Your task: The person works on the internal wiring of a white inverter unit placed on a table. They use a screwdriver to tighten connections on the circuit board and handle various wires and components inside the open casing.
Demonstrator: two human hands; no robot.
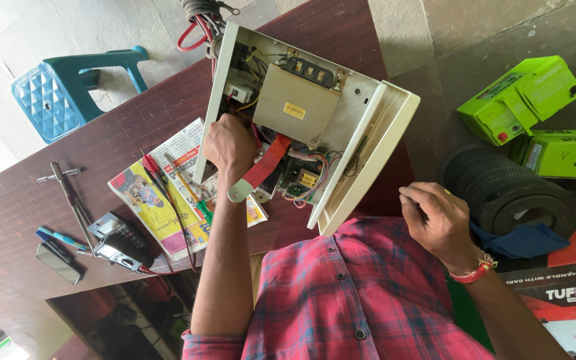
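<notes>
Two hands: left (pixel 229 147) inside opened casing (pixel 358 127), right (pixel 438 220) apart.

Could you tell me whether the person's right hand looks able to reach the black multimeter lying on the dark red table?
Probably not easily: the right hand is beyond the open white metal casing, and the multimeter lies past the left hand.
</notes>
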